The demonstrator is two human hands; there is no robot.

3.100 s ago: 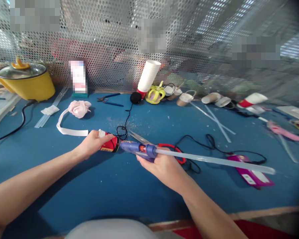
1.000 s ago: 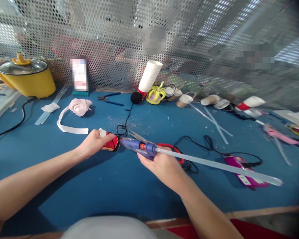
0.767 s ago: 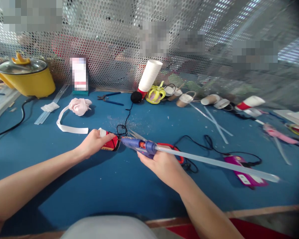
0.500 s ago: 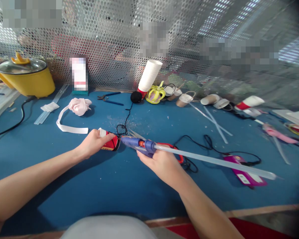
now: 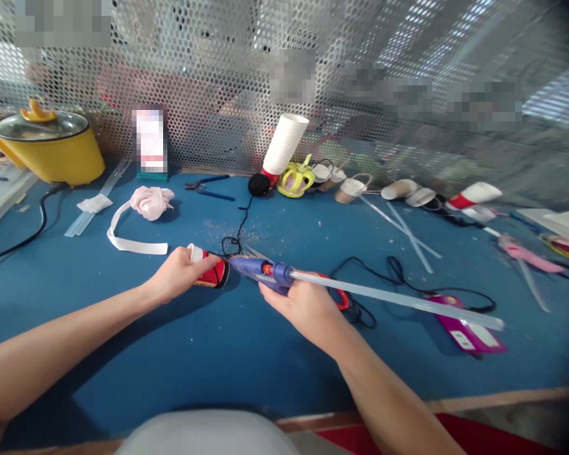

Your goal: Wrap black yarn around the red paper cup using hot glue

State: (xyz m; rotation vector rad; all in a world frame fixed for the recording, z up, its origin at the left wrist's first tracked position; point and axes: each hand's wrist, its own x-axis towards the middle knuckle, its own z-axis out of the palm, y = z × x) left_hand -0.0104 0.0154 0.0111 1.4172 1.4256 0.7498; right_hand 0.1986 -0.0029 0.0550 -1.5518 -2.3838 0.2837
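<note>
My left hand point(image 5: 177, 272) is closed around a red and white paper cup point(image 5: 214, 275) lying on its side, its dark-edged end facing right. Black yarn point(image 5: 239, 237) runs from a yarn ball point(image 5: 258, 185) down to the cup. In my right hand point(image 5: 308, 309) is a blue hot glue gun point(image 5: 256, 268), gripped by its handle. Its nozzle points left at the end of the cup, touching or very near it; I cannot tell which. A long clear glue stick point(image 5: 398, 297) sticks out of the gun's back. Red-handled scissors point(image 5: 342, 297) lie partly behind my right hand.
Pliers point(image 5: 211, 188), a roll of pale ribbon point(image 5: 152, 203) and a yellow electric pot point(image 5: 52, 148) lie to the left. Stacked white cups point(image 5: 287, 142) lean by the mesh panel. A purple power strip point(image 5: 469, 328), its cord and loose glue sticks point(image 5: 410, 237) are at right.
The glue gun has tilted slightly, and its stick's back end has shifted left and up. My left hand holds the cup in the same place.
</note>
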